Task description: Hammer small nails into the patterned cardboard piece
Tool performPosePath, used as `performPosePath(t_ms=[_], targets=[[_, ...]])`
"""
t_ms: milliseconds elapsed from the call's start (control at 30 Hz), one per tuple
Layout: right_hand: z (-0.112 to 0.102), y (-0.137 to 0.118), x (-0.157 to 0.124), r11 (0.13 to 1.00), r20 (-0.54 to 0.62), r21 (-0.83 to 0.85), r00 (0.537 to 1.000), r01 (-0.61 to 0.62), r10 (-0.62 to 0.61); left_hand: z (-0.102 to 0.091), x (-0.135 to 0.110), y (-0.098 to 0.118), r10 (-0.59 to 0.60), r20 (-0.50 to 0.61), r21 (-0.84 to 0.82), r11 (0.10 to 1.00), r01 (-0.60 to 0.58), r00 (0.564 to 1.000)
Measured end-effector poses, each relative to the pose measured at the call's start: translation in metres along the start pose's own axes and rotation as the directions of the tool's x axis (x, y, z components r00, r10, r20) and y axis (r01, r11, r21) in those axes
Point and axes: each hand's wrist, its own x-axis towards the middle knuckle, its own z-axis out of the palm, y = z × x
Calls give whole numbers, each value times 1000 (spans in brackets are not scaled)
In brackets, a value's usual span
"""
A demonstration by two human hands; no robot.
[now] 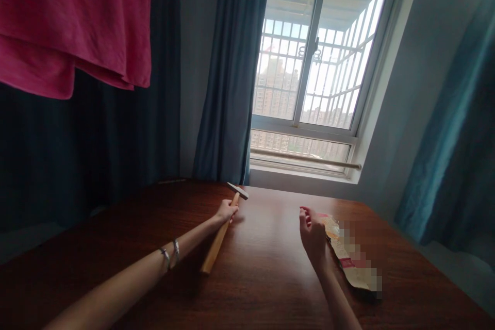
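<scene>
My left hand [227, 212], with silver bracelets on its wrist, is wrapped around the wooden handle of a hammer [217, 248]. It grips the handle just below the narrow metal head, which points up and away over the table. The handle's butt end slants down toward me. To the right, my right hand [312, 231] is raised over the tabletop, its fingers loosely curled and nothing visible in them. Beside it lies a long, flat, tan paper package [350, 263] with red markings. My right hand and wrist cover part of its left edge, and its right side is pixelated.
A glossy brown wooden table [266, 278] spreads below both hands, with its far edge near the window [305, 82]. Blue curtains [232, 72] hang beyond it. A pink cloth [77, 20] hangs at the upper left.
</scene>
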Motion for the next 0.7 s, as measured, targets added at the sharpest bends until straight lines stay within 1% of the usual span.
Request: performPosePath(t_ms=[33, 67, 100, 167, 267, 333, 400, 467, 567, 633, 700], targets=[[-10, 9, 9, 998, -80, -59, 997, -24, 19, -13, 6, -1, -6, -57, 35, 999, 8, 998], [-19, 19, 16, 994, -131, -101, 991, -45, 32, -26, 11, -3, -13, -135, 140, 990, 31, 991], [-27, 30, 22, 988, -179, -132, 982, -75, 50, -39, 17, -4, -29, -170, 224, 972, 67, 985], [-40, 50, 31, 968, -268, -191, 958, -161, 107, -63, 27, -8, -45, -214, 318, 941, 113, 976], [-54, 78, 36, 933, -345, -235, 921, -271, 181, -93, 40, -15, -45, -240, 383, 914, 137, 970], [-61, 95, 39, 901, -393, -232, 883, -366, 258, -111, 47, -21, 4, -277, 438, 890, 123, 961], [-69, 112, 40, 853, -456, -200, 816, -482, 354, -127, 52, -27, 69, -312, 502, 859, 103, 947], [-76, 128, 40, 799, -514, -149, 736, -583, 441, -140, 55, -31, 97, -325, 545, 832, 103, 941], [-85, 153, 36, 740, -565, -107, 653, -664, 505, -151, 56, -33, 90, -333, 588, 798, 132, 939], [-90, 167, 32, 715, -582, -109, 627, -691, 518, -154, 55, -32, 84, -334, 614, 775, 149, 939], [-92, 180, 29, 699, -571, -119, 625, -705, 533, -155, 53, -30, 72, -323, 642, 749, 163, 944]])
